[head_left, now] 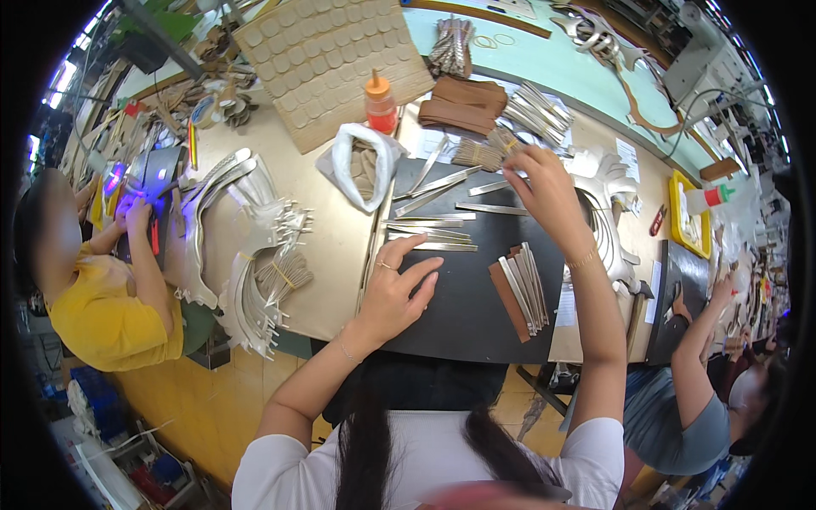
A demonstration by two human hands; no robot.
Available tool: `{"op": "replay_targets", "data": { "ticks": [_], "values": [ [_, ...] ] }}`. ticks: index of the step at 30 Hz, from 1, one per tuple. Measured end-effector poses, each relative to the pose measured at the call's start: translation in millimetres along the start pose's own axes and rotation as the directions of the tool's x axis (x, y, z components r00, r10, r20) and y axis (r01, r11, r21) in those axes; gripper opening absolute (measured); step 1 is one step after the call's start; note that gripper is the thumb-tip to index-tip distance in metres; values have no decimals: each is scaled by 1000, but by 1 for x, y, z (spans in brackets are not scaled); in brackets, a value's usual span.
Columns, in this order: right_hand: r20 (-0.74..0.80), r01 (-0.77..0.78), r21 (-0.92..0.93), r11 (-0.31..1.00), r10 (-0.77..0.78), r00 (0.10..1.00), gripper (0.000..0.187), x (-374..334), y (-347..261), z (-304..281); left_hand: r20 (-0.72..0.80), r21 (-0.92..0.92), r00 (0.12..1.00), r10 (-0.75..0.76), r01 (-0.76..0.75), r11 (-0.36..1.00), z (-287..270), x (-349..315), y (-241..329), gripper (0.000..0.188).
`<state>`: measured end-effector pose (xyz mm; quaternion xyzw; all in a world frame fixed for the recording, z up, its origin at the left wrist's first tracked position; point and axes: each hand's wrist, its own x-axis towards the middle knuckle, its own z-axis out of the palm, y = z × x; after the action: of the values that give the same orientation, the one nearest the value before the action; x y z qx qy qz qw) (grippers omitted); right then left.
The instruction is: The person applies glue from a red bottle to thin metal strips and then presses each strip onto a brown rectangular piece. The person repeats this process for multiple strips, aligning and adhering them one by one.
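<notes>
My left hand (pixel 395 289) is over a black mat (pixel 450 314), its fingers apart. Its fingertips are beside several narrow silver strips (pixel 432 223), and I cannot tell whether they touch. My right hand (pixel 544 191) is bent over the far right part of the mat with its fingers curled together. Under its fingertips is the end of a short silver strip (pixel 488 188); what they hold, if anything, is hidden. Another silver strip (pixel 491 208) lies just below that hand. Near the mat's right side, several silver strips (pixel 529 289) lie side by side on a brown strip (pixel 508 299).
Beyond the mat are a white bag (pixel 347 185) of beige pieces, an orange-capped bottle (pixel 380 106), brown folded material (pixel 463 104) and silver strip bundles (pixel 540 112). Curved silvery pieces (pixel 246 195) lie left. Co-workers sit at left (pixel 110 306) and right (pixel 671 408), near a yellow tray (pixel 677 200).
</notes>
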<state>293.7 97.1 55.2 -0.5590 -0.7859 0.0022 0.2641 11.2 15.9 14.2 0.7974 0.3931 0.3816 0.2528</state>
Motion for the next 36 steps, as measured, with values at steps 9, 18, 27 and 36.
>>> {"op": "replay_targets", "data": {
  "ticks": [9, 18, 27, 36],
  "values": [
    [117, 69, -76, 995, -60, 991, 18, 104, 29, 75, -102, 35, 994, 48, -45, 998, -2, 63, -17, 27],
    [192, 142, -164, 976, -109, 975, 20, 124, 30, 106, -22, 33, 997, -77, 78, 996, 9, 116, -61, 25],
    [175, 256, -224, 940, -220, 960, 13, 125, 42, 116, 160, 75, 986, -46, 34, 997, 26, 175, -92, 29],
    [156, 71, -9, 997, -68, 985, 14, 124, 45, 107, 278, 227, 960, 37, -103, 969, 42, 198, -101, 33]
  ]
}}
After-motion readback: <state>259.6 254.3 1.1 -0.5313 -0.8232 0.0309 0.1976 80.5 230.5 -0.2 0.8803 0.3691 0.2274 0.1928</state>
